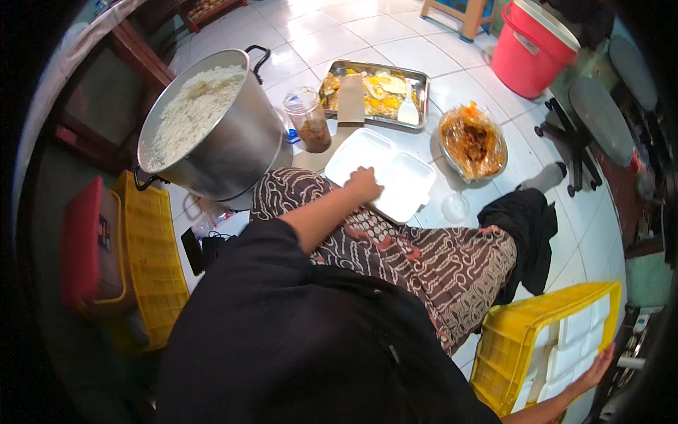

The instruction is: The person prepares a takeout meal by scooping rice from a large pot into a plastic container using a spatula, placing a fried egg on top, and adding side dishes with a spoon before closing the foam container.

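An empty white foam food box (405, 183) lies open on the floor before me, its two halves spread flat. My left hand (364, 185) is over its near left edge with the fingers curled; whether they pinch the foam is hidden. Off to the lower right, my right hand (593, 371) reaches to a yellow plastic crate (503, 339). Its fingers are stretched out along the side of the closed white foam boxes (574, 352) stacked in that crate. I see nothing held in the right hand.
A large metal pot of cooked rice (238, 138) stands left. Beyond the foam box are a plastic jar of brown sauce (312, 130) and a metal tray of fried eggs (424, 119). A plastic-lined bowl of reddish food (471, 140) sits right, near a pink bucket (529, 53).
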Demonstrator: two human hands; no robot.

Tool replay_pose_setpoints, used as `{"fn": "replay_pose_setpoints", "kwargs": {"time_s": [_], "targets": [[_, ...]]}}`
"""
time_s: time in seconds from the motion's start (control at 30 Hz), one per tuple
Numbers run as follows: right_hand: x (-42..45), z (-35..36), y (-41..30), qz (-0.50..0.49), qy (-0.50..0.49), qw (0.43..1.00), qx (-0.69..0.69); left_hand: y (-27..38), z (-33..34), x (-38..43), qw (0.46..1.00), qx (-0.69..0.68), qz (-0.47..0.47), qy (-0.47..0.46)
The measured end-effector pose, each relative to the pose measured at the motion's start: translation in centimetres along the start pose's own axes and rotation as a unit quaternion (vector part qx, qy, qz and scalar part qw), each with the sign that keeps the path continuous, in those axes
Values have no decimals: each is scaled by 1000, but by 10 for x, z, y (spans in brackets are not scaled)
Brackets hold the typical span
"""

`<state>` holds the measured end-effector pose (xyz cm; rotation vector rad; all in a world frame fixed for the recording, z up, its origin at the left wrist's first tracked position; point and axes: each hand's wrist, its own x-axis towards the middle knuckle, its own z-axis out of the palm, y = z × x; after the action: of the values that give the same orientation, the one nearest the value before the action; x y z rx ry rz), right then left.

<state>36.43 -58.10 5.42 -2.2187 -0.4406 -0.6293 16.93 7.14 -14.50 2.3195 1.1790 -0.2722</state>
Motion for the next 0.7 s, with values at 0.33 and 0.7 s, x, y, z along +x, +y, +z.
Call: {"fn": "replay_pose_setpoints", "kwargs": {"time_s": [0.33,0.7], "targets": [[-93,281,-205,-15,-414,888,197,-10,6,62,934,151,300,120],[-153,451,-246,-78,-496,863,54,-55,-31,205,794,-455,-260,309]]}}
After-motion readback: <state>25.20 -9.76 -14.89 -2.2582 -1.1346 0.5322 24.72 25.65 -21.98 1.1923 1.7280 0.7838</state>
